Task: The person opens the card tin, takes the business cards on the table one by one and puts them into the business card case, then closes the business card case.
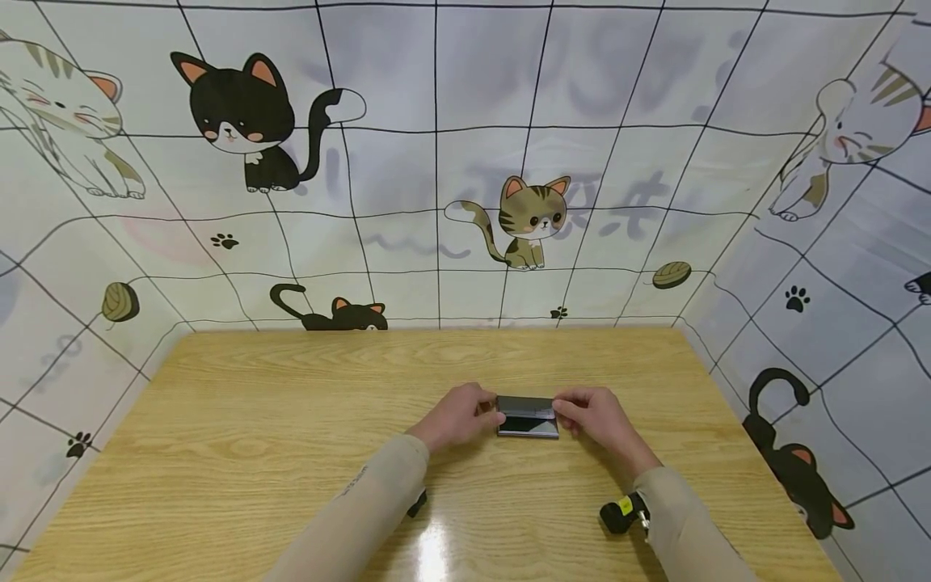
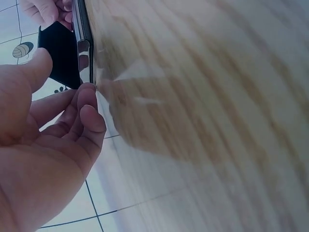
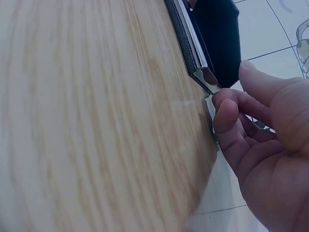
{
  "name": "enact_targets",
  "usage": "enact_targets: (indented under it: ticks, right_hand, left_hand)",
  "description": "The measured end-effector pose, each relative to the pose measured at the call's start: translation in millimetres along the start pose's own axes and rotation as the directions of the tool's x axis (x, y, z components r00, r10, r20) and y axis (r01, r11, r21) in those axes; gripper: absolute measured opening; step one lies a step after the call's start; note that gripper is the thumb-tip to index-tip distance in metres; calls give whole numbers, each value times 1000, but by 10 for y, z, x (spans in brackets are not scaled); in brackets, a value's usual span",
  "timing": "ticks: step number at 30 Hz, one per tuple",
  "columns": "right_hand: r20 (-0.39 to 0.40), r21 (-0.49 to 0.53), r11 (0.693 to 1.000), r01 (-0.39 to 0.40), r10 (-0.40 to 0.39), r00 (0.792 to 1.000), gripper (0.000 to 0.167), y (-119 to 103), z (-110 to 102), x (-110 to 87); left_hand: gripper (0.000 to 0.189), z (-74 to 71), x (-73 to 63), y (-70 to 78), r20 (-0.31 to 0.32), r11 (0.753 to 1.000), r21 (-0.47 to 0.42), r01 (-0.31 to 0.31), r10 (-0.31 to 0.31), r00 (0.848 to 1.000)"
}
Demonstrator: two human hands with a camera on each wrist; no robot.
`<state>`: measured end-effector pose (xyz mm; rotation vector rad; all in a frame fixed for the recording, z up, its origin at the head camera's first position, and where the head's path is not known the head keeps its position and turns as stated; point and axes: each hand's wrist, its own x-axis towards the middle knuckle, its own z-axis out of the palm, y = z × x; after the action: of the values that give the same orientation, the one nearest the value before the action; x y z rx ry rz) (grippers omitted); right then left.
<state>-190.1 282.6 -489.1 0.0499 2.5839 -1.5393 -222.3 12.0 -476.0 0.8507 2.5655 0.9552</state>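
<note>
A small flat card case (image 1: 528, 432) lies on the table with its dark lid (image 1: 525, 406) tilted partly up at the far side. Its shiny metal rim (image 3: 195, 36) and black textured outer side show in the right wrist view. My left hand (image 1: 460, 416) holds the case at its left end, thumb at the edge of the raised lid and fingers curled by the lower corner. At the opposite end, my right hand (image 1: 598, 416) grips in the same way, thumb against the lid. The inside of the lid looks black in the left wrist view.
The case rests on a wood-grain table (image 1: 291, 420). White sheets with cat drawings and a black grid (image 1: 407, 178) rise behind the table and along both sides. A small black device with a yellow mark (image 1: 618, 514) sits at the right wrist.
</note>
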Motion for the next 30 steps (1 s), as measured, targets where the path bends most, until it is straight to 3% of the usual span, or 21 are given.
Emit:
enact_targets:
  ticks: [11,22,30]
  right_hand:
    - [19,-69,996,49,-48,999,23,7,0,-43]
    - [-11,-111,992,64,-66,998,20,-8,40,-74]
    - [-37,-142,988,58,-63,997,19,-15,74,-72]
  left_hand:
    - [28,43,-44,9,5,986,153,-62,62,998]
    - [54,117,-35,48,-45,980,196,-23,33,998]
    - [56,137,-32,82,-72,975,222,5,12,997]
